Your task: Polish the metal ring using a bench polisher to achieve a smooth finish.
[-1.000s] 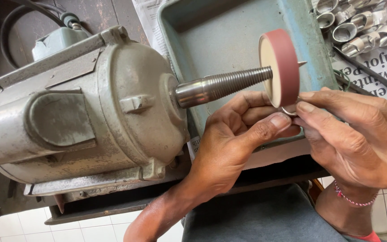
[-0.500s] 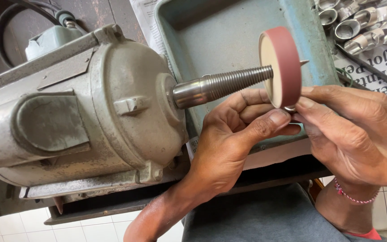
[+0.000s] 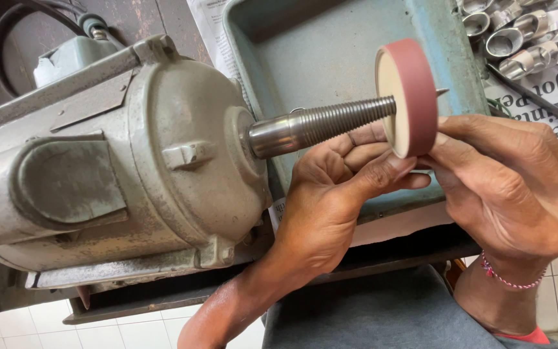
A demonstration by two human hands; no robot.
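A grey bench motor [image 3: 130,161] drives a threaded spindle [image 3: 324,123] that carries a red-rimmed wheel with a cream face [image 3: 414,97]. My left hand [image 3: 337,194] reaches up from below, thumb and fingers pinched just under the wheel's lower edge. My right hand [image 3: 511,187] comes in from the right, with a pink bead bracelet on its wrist, and its fingertips meet the left hand's at the same spot. Together they pinch a small metal piece against the wheel's rim. The fingers hide nearly all of it.
A blue-grey metal tray [image 3: 318,52] lies behind the wheel. Several shiny metal rings [image 3: 524,32] are heaped on newspaper [image 3: 550,97] at the top right. A black cable [image 3: 8,26] loops at the top left. Grey cloth [image 3: 369,317] covers my lap, above white floor tiles.
Both hands keep their pinch under the wheel. The small metal piece that showed between the fingertips earlier is now more covered. The view has shifted slightly.
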